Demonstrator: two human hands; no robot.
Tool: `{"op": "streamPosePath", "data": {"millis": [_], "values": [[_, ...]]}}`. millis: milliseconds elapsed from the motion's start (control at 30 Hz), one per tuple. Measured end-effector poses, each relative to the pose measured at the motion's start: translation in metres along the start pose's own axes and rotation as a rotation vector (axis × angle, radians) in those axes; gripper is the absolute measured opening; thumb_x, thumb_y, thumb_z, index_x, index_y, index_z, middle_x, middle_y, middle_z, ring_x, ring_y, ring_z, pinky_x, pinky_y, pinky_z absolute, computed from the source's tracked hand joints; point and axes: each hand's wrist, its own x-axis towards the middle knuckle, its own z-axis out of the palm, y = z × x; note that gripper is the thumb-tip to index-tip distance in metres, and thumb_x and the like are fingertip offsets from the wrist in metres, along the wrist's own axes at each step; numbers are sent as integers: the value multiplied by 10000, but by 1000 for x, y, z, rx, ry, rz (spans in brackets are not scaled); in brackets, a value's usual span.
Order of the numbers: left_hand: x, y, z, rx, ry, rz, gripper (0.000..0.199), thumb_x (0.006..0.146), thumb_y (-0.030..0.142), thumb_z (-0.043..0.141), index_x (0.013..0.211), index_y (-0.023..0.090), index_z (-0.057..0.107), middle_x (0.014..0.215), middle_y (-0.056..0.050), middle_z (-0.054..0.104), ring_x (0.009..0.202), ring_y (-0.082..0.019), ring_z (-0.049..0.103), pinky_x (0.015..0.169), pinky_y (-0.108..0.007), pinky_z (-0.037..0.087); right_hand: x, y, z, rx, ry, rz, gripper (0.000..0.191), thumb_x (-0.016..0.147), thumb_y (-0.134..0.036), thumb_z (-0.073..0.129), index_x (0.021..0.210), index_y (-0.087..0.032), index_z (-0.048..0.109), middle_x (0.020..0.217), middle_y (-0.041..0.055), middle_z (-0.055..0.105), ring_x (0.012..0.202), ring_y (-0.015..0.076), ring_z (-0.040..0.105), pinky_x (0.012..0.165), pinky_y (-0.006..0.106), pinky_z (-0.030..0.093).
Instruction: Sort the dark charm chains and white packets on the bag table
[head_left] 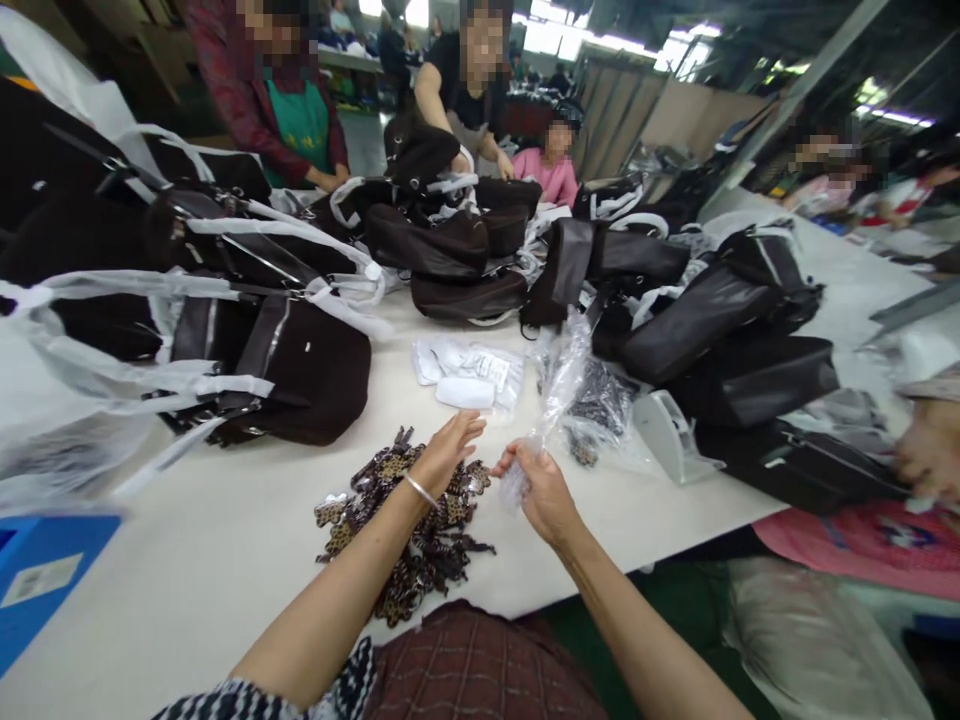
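Observation:
My right hand (pixel 541 488) is closed around a gathered length of clear plastic bag (pixel 564 378), which stretches up and away from the fingers. Wearing a bangle, my left hand (pixel 448 450) has its fingers stretched out and holds nothing. It hovers over or beside a pile of small dark charms (pixel 409 560) with leopard-print flower shapes; whether it touches them I cannot tell. Just beyond the right hand, a clear bag of dark pieces (pixel 600 400) rests on the table. White wrapped packets (pixel 469 372) lie past my left fingertips.
Dark handbags (pixel 300 370) with white-wrapped handles are heaped at left, and more black bags (pixel 720 310) at back and right. A white tape-dispenser-like object (pixel 671 440) stands right of the plastic. A blue box (pixel 52 570) sits at left. Co-workers stand across the white table (pixel 225 540); another person's hand (pixel 930 450) is at right.

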Motion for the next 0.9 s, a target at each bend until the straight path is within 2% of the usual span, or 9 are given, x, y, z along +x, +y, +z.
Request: {"op": "streamPosePath", "data": {"millis": [133,233,333,400,500,567,667,833,900], "values": [[-22,-46,5,-370,-44,-310,582,895,644,394,1176,166,571,1299,-168,559,1141,-246,570,987,-460,442,-6,-6,2,-198,81,-272,229,841,-435,643,877,-209,647,902,33,679,929,202,632,945,399,466],[-25,-56,23,-605,-123,-299,538,928,583,383,1163,138,575,1203,-149,603,967,-211,630,887,-424,514,-16,-14,4,-344,-16,-250,320,775,-372,721,1045,-218,648,1148,82,657,1063,247,600,958,416,461],[-21,-47,30,-667,-95,-254,437,952,460,426,1172,111,571,1180,-147,613,923,-208,644,838,-395,536,-22,-31,5,-274,-14,-294,657,729,-294,765,1317,-287,474,1291,77,590,1122,248,576,970,427,455],[-20,-40,29,-667,-70,-281,397,949,417,455,1174,111,570,1172,-145,618,944,-222,644,862,-427,530,-22,-40,8,-237,30,-373,675,745,-268,752,1341,-292,437,1159,60,654,1066,233,604,993,446,432],[-20,-34,33,-714,-108,-298,432,962,452,400,1177,121,576,1170,-139,624,979,-231,634,909,-473,506,-20,-37,14,-241,91,-472,297,817,-272,686,1094,-244,582,817,-3,666,881,193,643,987,446,427],[-20,-33,40,-742,-127,-268,462,977,455,345,1161,110,592,1169,-139,627,973,-211,631,925,-437,500,-20,-26,18,-275,104,-485,79,870,-295,619,880,-220,597,740,-16,623,798,167,625,919,398,458],[-18,-31,44,-720,-121,-218,483,982,444,337,1124,75,614,1196,-161,611,1003,-179,618,945,-336,486,-22,-16,21,-333,88,-465,159,903,-305,569,775,-210,571,751,-8,595,779,154,592,823,339,470],[-18,-26,33,-641,-37,-262,536,937,595,323,1203,211,585,1349,-114,526,1154,-230,552,909,-438,507,-18,-36,26,-188,121,-546,97,904,-289,564,839,-221,540,728,-22,545,752,152,571,882,393,474],[-19,-23,38,-654,-36,-228,570,927,622,310,1187,206,601,1298,-113,565,1135,-223,561,920,-416,504,-15,-35,29,-193,102,-535,120,901,-299,568,822,-215,534,722,-19,531,735,146,557,864,379,476]]}}
